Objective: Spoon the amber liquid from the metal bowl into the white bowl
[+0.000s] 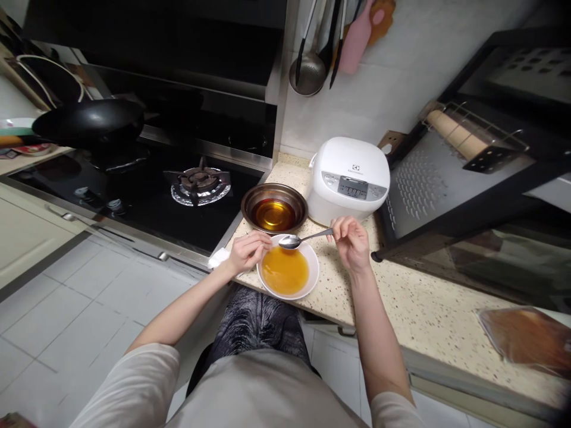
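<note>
Centre frame: the spoon (pixel 291 241) is pinched by its handle end in the grip of the right hand (pixel 352 241), over the full bowl (pixel 313 260) on the surface (pixel 401 297). The bowl's left rim is clasped by the left hand (pixel 247 249). It is judged breakable and sloshy, best steadied at the rim.

The spoon (pixel 297 240) is polished, mirror-bright metal. The white bowl (pixel 312 274) looks like glossy glazed ceramic. The far metal bowl (pixel 250 205) shines smooth. Rice cooker (pixel 352 160): smooth white plastic. Countertop (pixel 423 309): speckled polished stone. Left, the hob (pixel 147 202) is glossy black glass.
</note>
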`<state>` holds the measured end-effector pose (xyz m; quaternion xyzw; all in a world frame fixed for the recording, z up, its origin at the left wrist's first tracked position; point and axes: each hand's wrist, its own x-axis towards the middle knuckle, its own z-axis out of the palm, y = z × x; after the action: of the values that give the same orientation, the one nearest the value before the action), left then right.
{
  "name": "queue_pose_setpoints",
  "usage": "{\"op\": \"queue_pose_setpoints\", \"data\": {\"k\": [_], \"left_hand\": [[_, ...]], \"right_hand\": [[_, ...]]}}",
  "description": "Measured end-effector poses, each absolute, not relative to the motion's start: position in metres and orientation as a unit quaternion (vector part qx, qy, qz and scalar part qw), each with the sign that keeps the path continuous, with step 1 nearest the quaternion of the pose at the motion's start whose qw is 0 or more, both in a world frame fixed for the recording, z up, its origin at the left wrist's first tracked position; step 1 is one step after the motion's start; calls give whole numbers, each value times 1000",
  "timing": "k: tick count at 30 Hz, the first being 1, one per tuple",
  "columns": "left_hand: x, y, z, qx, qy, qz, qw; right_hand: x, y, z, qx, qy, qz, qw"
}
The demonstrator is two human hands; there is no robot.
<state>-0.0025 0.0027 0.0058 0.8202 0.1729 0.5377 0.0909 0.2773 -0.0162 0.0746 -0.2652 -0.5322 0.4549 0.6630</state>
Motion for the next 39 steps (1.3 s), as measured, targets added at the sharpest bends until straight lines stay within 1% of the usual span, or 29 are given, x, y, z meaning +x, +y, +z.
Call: {"op": "queue_pose_setpoints", "data": {"k": [4, 7, 13, 22, 32, 39], "left_hand": [[-2, 3, 7, 821, 168, 538, 88], [-1, 3, 7, 821, 168, 539, 87], [-2, 3, 5, 821, 167, 539, 87], [-1, 5, 2, 818, 166, 544, 87], [0, 4, 3, 816, 162, 548, 90], [-1, 4, 4, 818, 158, 545, 87]], "right_hand": [[273, -9, 68, -274, -478, 459, 697], [269, -4, 60, -294, -466, 450, 703], [259, 6, 41, -348, -490, 443, 666], [251, 20, 22, -349, -533, 445, 629], [246, 22, 17, -358, -550, 448, 607], [241, 19, 17, -341, -518, 499, 605]]}}
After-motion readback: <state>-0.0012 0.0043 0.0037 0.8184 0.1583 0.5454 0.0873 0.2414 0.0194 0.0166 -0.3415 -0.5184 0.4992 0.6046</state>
